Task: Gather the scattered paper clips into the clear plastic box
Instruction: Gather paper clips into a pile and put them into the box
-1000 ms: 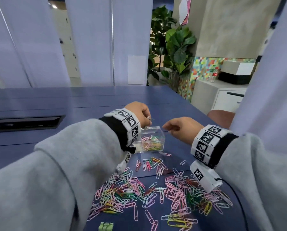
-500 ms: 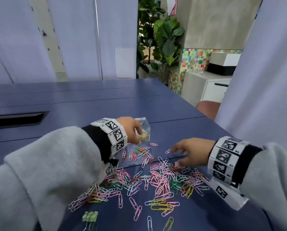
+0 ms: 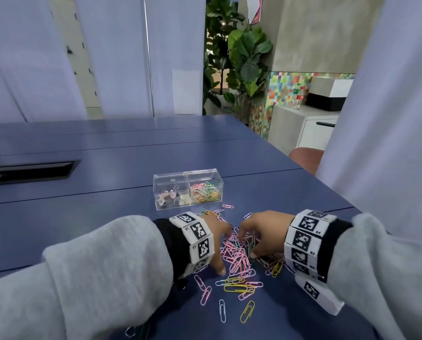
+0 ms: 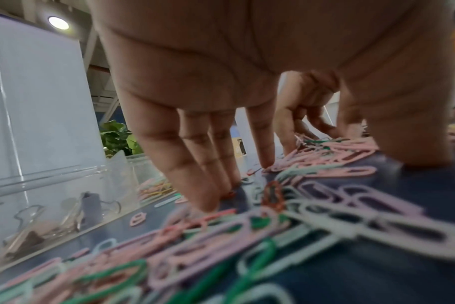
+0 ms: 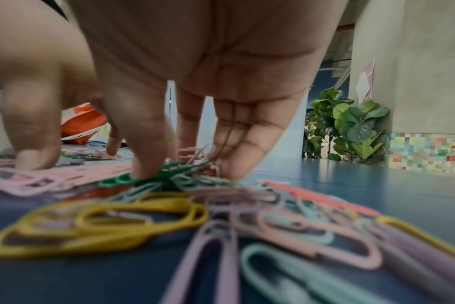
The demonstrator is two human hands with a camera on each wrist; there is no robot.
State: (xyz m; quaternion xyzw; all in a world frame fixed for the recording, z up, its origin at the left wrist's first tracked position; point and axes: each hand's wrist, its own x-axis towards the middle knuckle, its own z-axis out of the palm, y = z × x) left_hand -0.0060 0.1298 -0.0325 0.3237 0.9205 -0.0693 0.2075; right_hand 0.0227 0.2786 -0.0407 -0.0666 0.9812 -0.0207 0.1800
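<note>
A clear plastic box point(image 3: 187, 188) with two compartments stands on the blue table point(image 3: 106, 204); its right half holds coloured paper clips, its left half binder clips. Nearer to me lies a pile of scattered paper clips point(image 3: 239, 258). My left hand point(image 3: 217, 241) presses straight fingers point(image 4: 203, 164) onto the pile's left side. My right hand point(image 3: 259, 234) arches over the right side, its fingertips point(image 5: 148, 164) and thumb down on a bunched green and pink heap of paper clips point(image 5: 169, 205). Neither hand has lifted a clip. In the left wrist view the box point(image 4: 52, 195) stands just to the left.
Loose clips point(image 3: 246, 311) lie towards the front edge, a few point(image 3: 227, 206) near the box. A black cable slot point(image 3: 28, 169) is set into the table at far left. The table's right edge runs past a rust-coloured chair point(image 3: 305, 159).
My left hand has left the box and come down to the pile. My right hand has moved in from the right, so both now press on the clips. The box stands free.
</note>
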